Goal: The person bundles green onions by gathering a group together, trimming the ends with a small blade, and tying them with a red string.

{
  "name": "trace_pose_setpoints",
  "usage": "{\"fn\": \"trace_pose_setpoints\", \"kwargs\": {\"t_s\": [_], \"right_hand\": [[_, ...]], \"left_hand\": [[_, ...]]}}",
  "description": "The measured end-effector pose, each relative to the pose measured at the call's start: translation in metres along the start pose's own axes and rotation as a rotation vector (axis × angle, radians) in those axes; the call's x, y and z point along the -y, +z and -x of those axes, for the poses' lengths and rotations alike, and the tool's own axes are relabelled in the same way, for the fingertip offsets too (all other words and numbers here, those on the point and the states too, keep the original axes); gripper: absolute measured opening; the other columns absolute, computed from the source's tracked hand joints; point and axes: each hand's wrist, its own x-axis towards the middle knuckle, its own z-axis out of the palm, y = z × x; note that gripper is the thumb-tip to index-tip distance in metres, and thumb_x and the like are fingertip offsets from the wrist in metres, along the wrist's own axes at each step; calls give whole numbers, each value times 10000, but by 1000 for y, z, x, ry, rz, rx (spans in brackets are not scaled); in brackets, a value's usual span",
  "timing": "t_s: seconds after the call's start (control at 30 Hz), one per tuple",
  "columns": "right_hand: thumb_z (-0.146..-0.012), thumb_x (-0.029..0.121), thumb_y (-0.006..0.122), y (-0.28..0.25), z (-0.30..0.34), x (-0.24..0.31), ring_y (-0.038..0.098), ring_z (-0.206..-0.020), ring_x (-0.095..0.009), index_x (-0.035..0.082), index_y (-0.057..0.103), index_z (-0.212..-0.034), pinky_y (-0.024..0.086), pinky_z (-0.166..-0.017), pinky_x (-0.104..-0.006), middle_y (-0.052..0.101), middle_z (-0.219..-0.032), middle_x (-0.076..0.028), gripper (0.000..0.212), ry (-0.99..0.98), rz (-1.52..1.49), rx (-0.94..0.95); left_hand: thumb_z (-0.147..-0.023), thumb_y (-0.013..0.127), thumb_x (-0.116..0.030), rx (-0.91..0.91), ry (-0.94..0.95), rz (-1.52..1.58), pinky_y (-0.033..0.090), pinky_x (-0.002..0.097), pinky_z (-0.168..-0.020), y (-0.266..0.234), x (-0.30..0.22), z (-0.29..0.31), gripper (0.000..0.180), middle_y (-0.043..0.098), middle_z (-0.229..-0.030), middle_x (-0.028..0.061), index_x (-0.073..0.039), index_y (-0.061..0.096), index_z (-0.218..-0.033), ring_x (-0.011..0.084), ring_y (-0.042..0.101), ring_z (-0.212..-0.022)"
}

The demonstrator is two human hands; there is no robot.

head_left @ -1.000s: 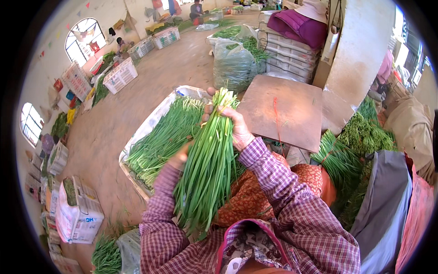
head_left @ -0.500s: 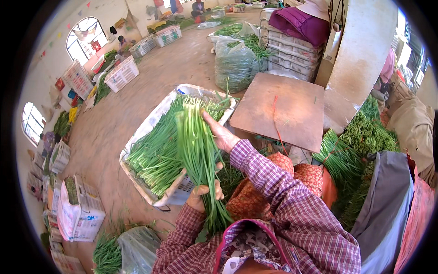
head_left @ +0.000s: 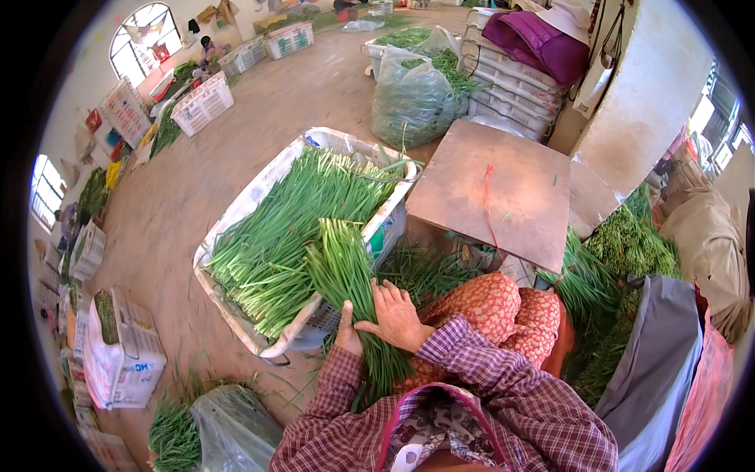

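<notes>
A bunch of garlic chives (head_left: 351,271) lies slanted over the near right rim of a white plastic crate (head_left: 228,318), its pale cut ends pointing away from me. My left hand (head_left: 348,333) grips the bunch from its left side, thumb up, with the other fingers hidden behind the leaves. On the right side of the bunch rests my right hand (head_left: 395,316), its fingers stretched out against the leaves. More chives (head_left: 283,228) fill the crate in layered rows. The leaf tips of the held bunch hang down toward my lap.
A brown board (head_left: 491,189) with a red string (head_left: 487,204) stands right of the crate. Beyond are a plastic bag of greens (head_left: 413,106) and stacked white crates (head_left: 511,86). Bundled chives (head_left: 586,271) lie at right; another plastic bag (head_left: 236,429) lies near left.
The bunch has come down and nearer to me. My right hand has moved from its cut ends down to its middle, fingers now stretched out. My left hand stays low on the bunch.
</notes>
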Motion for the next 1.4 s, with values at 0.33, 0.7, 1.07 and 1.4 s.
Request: {"fn": "trace_pose_setpoints", "kwargs": {"t_s": [0.33,0.7,1.07,1.4], "right_hand": [[-816,531,710,-49,8,-8,383,-1353,-367,21,602,-1246,371,-1073,-498,444,-1435,-190,676,-267,-157,-112],[-863,240,751,-178,-31,-21,672,-662,-172,18,649,-1128,545,-612,-319,705,-788,-121,360,-110,-690,-467],[-814,250,705,-138,-60,-17,663,-706,-372,77,694,-913,529,-669,-477,670,-717,-170,200,-164,-350,-414],[-859,302,699,-164,-71,-134,706,-838,-316,66,711,-1026,557,-768,-406,719,-900,-152,290,94,-138,-727]], "left_hand": [[-874,663,-276,58,-51,-294,514,341,-830,6,-39,8,316,667,-941,85,0,671,-1028,194,620,-877],[-807,731,-182,79,-157,-656,486,320,-547,23,-108,39,415,641,-747,110,45,627,-1139,195,596,-608],[-800,751,-98,120,-140,-769,495,288,-521,47,-121,40,405,662,-789,93,18,594,-1154,166,630,-645],[-798,766,11,96,-64,-1002,522,247,-555,14,-152,45,339,700,-873,76,-5,634,-1109,135,652,-690]]}}
